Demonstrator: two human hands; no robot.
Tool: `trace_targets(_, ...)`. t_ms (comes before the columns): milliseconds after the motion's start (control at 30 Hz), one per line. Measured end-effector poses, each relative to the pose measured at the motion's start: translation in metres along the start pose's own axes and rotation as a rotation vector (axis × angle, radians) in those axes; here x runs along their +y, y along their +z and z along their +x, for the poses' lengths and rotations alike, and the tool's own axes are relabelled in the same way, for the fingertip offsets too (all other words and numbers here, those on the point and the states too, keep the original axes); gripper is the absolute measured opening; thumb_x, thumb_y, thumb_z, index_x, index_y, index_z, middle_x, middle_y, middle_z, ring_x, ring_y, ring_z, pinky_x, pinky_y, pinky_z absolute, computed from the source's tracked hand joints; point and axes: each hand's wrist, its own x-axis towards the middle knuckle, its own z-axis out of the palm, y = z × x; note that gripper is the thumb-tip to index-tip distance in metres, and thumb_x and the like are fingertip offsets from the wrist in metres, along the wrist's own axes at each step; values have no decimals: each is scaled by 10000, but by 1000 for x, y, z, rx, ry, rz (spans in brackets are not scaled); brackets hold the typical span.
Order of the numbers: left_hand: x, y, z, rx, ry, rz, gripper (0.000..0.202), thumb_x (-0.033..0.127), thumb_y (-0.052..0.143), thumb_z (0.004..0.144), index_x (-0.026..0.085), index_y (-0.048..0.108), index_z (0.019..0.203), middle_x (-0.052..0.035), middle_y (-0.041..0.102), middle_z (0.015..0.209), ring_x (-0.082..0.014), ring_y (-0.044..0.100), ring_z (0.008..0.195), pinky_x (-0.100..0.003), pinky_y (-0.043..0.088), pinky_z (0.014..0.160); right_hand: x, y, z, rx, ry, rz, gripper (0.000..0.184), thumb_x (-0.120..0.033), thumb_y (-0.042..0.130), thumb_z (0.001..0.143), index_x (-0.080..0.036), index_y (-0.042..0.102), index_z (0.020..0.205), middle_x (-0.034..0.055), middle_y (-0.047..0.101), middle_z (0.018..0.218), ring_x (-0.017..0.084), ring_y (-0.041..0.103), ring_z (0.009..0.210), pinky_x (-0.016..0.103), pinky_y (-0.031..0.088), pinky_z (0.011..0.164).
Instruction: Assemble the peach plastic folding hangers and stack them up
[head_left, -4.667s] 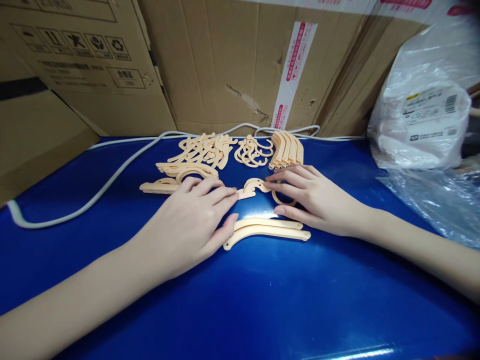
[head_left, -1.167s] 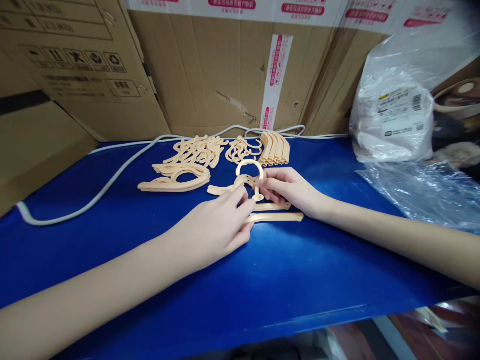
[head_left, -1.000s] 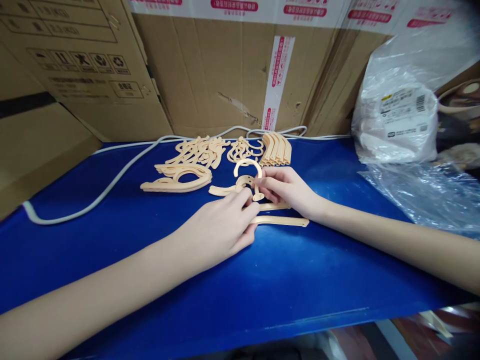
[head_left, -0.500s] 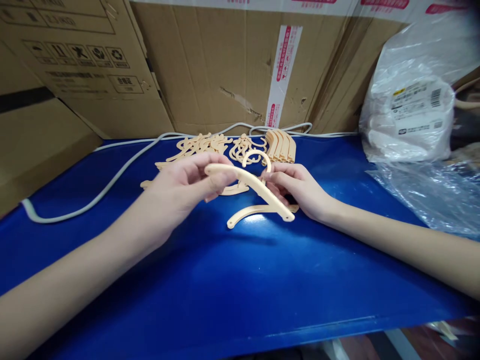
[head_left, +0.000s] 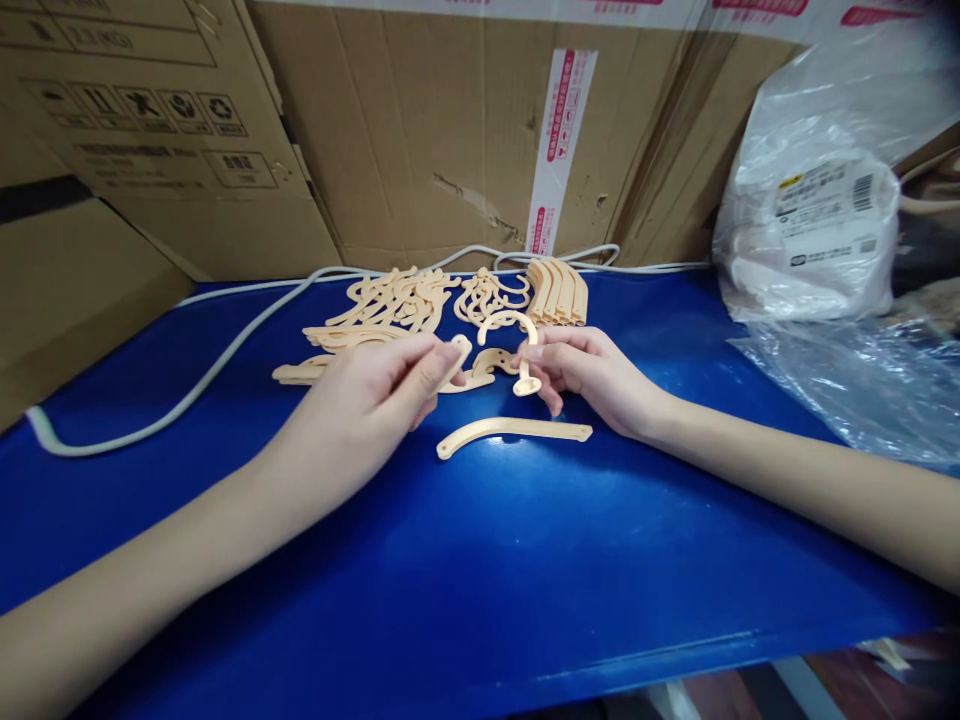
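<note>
My left hand (head_left: 367,400) pinches a peach plastic hanger arm (head_left: 456,355), seen end-on between thumb and fingers. Just to its right, my right hand (head_left: 585,375) grips a peach plastic hook piece (head_left: 514,335) with its curved top upward. Another long curved arm (head_left: 514,432) lies flat on the blue table (head_left: 480,560) just below both hands. A shaped peach piece (head_left: 484,368) lies between the hands.
Behind the hands lie heaps of peach parts: curved arms (head_left: 341,345), mixed pieces (head_left: 397,295), hooks (head_left: 487,295) and a neat stack (head_left: 559,290). A white cable (head_left: 187,385) crosses the table's left. Cardboard boxes (head_left: 420,130) wall the back. Plastic bags (head_left: 817,230) sit at right.
My left hand picked one arm off the table, raised it crosswise half a second ago, and now holds it end-on near the hook. One arm stays on the table.
</note>
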Motion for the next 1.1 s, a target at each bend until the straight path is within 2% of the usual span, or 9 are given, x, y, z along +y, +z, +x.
trace_targets(67, -3, 3, -3, 22, 96, 243, 385, 418, 459, 983, 198, 466, 668, 42, 449, 539, -110, 429, 499, -258, 260, 508, 0, 0, 1, 1, 1, 6, 187, -301, 671, 825, -146, 632, 730, -27, 598, 609, 62, 521, 490, 193, 462, 485)
trace_targets(133, -6, 7, -7, -3, 166, 385, 359, 392, 461, 977, 202, 435, 674, 43, 442, 563, -116, 416, 504, -270, 240, 520, 0, 0, 1, 0, 14, 15, 167, -288, 677, 821, -142, 650, 746, -9, 634, 657, 69, 546, 532, 201, 492, 519)
trace_targets(200, -8, 11, -10, -29, 241, 459, 324, 343, 439, 984, 204, 451, 692, 37, 457, 586, -123, 422, 514, -271, 249, 532, 0, -1, 2, -4, 19, 26, 158, -287, 692, 820, -141, 661, 766, -2, 654, 685, 74, 566, 564, 202, 507, 540)
trace_targets(367, -10, 15, -11, -47, 404, 519, 227, 261, 412, 997, 194, 589, 870, 31, 564, 631, -136, 485, 533, -260, 286, 531, 0, -1, 2, -7, 18, 35, 142, -272, 721, 799, -152, 656, 840, -22, 657, 688, 74, 584, 570, 199, 516, 544)
trace_targets(467, -11, 13, -10, -49, 425, 562, 240, 246, 405, 989, 189, 597, 856, 23, 603, 646, -135, 509, 536, -257, 295, 523, -1, 0, 2, 13, 35, 50, 179, -242, 711, 791, -164, 620, 924, -28, 669, 674, 83, 599, 559, 205, 521, 538)
trace_targets(600, -16, 13, -11, -48, 428, 619, 251, 250, 396, 976, 180, 624, 898, 11, 655, 662, -145, 549, 547, -261, 291, 506, -2, 0, 2, 51, 60, 77, 324, -219, 734, 754, -169, 573, 1030, -41, 674, 652, 86, 597, 532, 208, 515, 525)
trace_targets(833, -16, 18, -12, -3, 479, 566, 229, 203, 419, 948, 169, 619, 840, 0, 632, 676, -140, 524, 571, -264, 310, 526, -1, -2, 3, 56, 59, 91, 516, -252, 775, 746, -150, 546, 1196, -56, 670, 658, 75, 556, 498, 220, 493, 527)
trace_targets(967, -12, 16, -10, -33, 474, 547, 235, 206, 422, 967, 158, 625, 858, 1, 555, 663, -159, 492, 628, -270, 349, 575, -3, -1, 2, 49, 70, 107, 543, -272, 812, 720, -148, 547, 1177, -49, 680, 672, 70, 550, 509, 213, 494, 526)
trace_targets(1100, -13, 17, -9, -34, 499, 552, 265, 209, 402, 1005, 144, 639, 906, -14, 553, 692, -184, 492, 689, -291, 362, 607, -4, -1, 2, 35, 75, 126, 550, -271, 823, 715, -150, 545, 1174, -64, 662, 648, 67, 548, 513, 204, 489, 526)
